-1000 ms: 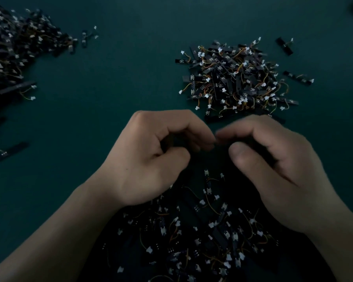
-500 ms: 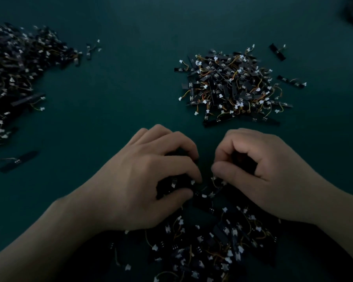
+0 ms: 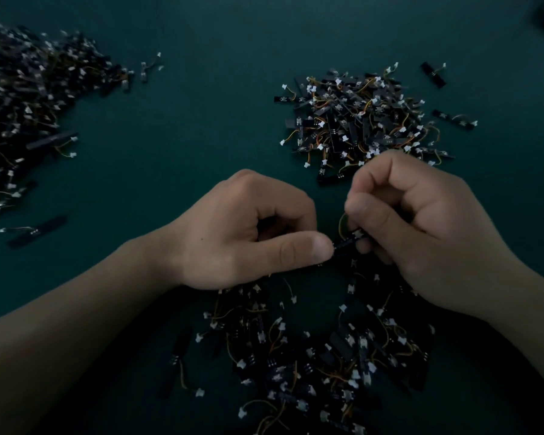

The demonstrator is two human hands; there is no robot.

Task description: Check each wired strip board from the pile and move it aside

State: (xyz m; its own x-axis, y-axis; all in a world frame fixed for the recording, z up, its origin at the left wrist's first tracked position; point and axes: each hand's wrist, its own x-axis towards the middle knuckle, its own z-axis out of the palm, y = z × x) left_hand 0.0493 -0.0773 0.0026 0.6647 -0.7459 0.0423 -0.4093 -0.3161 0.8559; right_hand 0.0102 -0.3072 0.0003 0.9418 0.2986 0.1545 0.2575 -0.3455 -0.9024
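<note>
Open green mat (image 3: 201,120) lies between left heap (image 3: 29,98) and far pile (image 3: 358,120).

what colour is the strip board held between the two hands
Black strip board with a yellowish wire; seen in the head view.

No text, label or number can be read on any strip board (image 3: 347,243)

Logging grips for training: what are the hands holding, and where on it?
One black wired strip board: the left hand pinches one end, the right hand the other.
</note>
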